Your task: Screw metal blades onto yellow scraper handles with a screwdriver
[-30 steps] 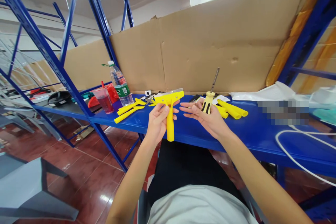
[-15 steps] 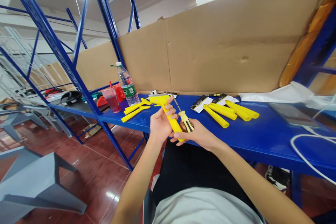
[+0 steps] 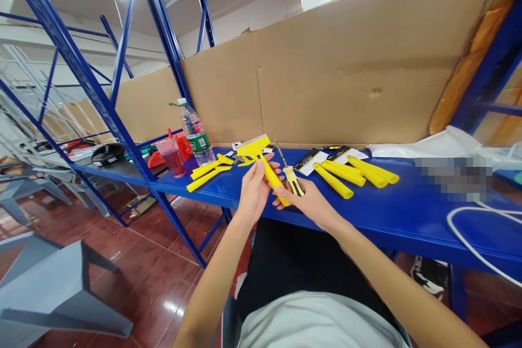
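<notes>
My left hand [image 3: 255, 189] is closed around the upper handle of a yellow scraper [image 3: 253, 147]. The scraper's wide head, with a metal blade along its far edge, points away from me over the table. In my right hand [image 3: 309, 199] is a screwdriver [image 3: 293, 180] with a cream-and-black handle, its shaft pointing up beside the scraper and apart from the head. Fingers of that same hand also touch the lower end of the scraper's handle. Beyond my left hand lie several yellow scraper parts [image 3: 207, 178]. To the right rest several yellow tube-shaped handles [image 3: 332, 180].
Black-and-white cards [image 3: 309, 161] lie by the handles on the blue table [image 3: 391, 212]. A water bottle [image 3: 199, 141] and a cup of red drink [image 3: 175, 160] stand at the left. A white cable [image 3: 452, 217] crosses the right side. Cardboard [image 3: 326, 81] walls the back.
The scraper has turned, so its broad face and blade now show more. Both hands have moved slightly up and right, and the screwdriver's tip has come away from the scraper head.
</notes>
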### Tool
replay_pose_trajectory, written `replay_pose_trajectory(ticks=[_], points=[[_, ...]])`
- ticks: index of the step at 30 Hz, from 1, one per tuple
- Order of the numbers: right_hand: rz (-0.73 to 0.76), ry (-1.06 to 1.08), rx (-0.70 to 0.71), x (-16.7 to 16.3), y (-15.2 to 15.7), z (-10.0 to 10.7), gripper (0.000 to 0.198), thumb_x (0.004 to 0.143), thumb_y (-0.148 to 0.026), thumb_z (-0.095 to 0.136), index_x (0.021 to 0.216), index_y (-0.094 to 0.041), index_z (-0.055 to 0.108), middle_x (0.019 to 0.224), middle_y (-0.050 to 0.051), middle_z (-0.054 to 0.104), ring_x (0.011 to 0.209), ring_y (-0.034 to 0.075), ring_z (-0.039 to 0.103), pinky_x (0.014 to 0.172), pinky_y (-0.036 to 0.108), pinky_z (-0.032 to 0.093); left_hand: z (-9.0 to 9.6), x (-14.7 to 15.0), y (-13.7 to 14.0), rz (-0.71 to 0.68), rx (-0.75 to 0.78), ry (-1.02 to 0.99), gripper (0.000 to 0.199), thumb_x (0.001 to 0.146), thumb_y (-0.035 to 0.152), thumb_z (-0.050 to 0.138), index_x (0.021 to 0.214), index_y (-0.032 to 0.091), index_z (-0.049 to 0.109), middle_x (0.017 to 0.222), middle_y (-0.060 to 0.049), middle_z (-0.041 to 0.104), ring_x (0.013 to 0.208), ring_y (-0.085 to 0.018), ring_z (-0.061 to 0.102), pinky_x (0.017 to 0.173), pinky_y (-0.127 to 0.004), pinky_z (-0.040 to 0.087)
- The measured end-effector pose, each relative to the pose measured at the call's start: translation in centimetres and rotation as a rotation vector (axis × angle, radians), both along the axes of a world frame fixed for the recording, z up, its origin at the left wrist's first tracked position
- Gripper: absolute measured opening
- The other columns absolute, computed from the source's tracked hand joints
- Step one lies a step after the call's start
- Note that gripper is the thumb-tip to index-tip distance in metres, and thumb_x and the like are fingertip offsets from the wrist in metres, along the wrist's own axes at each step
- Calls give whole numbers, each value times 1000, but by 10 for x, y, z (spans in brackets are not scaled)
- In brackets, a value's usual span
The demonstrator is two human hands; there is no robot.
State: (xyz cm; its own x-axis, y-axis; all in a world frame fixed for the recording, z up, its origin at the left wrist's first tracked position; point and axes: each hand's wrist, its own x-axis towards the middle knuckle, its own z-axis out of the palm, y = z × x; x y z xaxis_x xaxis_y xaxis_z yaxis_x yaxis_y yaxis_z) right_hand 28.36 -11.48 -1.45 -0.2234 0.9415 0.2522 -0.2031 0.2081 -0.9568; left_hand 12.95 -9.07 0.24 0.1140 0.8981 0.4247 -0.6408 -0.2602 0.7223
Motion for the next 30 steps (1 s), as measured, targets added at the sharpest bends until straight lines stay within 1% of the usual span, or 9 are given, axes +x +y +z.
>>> replay_pose_trajectory(ticks=[4,7,10,13,19,22,25,27,30], points=[[8,60,-25,0,1,-3,49,72,-54,102,90,-21,71,94,5,75,87,24,76,87,41,65,1,-4,4,19,-1,-2,38,97,41,84,127,17,81,100,-6,72,95,-18,68,99,-34,57],[17,103,-49,1,-1,-1,57,64,-51,106,80,-22,60,90,1,70,84,20,70,82,35,61,-3,-5,10,14,-31,19,44,94,42,87,128,16,78,102,-8,75,100,-20,72,96,-34,56],[51,151,-77,1,-5,5,69,57,-47,109,74,-23,47,87,-1,66,85,19,70,79,33,60,-7,-7,14,-3,-73,12,41,92,40,89,122,16,76,110,-12,80,104,-23,75,82,-29,57],[101,193,-116,2,-7,8,66,59,-46,109,79,-23,51,88,0,67,93,24,77,81,36,64,-10,-7,14,-69,-95,28,34,91,36,89,117,16,76,121,-16,81,103,-23,75,66,-24,52],[-2,173,-51,5,-2,4,69,54,-43,112,80,-23,50,87,-1,70,85,23,78,81,37,67,-8,-16,21,-37,31,272,34,95,41,86,115,14,83,126,-17,82,113,-26,77,92,-31,59],[-107,102,29,10,2,1,67,58,-48,110,80,-23,52,102,3,77,74,17,71,77,37,64,-3,-50,24,79,125,484,33,94,42,88,112,13,85,115,-16,84,108,-25,79,97,-32,58],[-160,63,99,14,5,-1,61,66,-52,106,83,-23,54,119,8,80,78,18,70,78,38,63,-10,-114,17,-16,73,657,34,96,46,85,101,12,85,90,-15,82,81,-21,77,83,-32,58],[-189,69,109,15,6,-2,59,69,-53,104,85,-23,56,121,9,80,88,21,73,80,38,63,-32,-165,8,-141,-21,823,36,96,48,85,96,11,84,71,-11,77,68,-20,72,74,-31,54],[-207,98,114,14,6,-1,60,70,-51,104,84,-24,52,117,7,81,102,25,75,81,35,63,-100,-229,-7,-275,-282,904,50,91,62,84,87,12,81,61,-9,69,64,-22,69,72,-34,53]])
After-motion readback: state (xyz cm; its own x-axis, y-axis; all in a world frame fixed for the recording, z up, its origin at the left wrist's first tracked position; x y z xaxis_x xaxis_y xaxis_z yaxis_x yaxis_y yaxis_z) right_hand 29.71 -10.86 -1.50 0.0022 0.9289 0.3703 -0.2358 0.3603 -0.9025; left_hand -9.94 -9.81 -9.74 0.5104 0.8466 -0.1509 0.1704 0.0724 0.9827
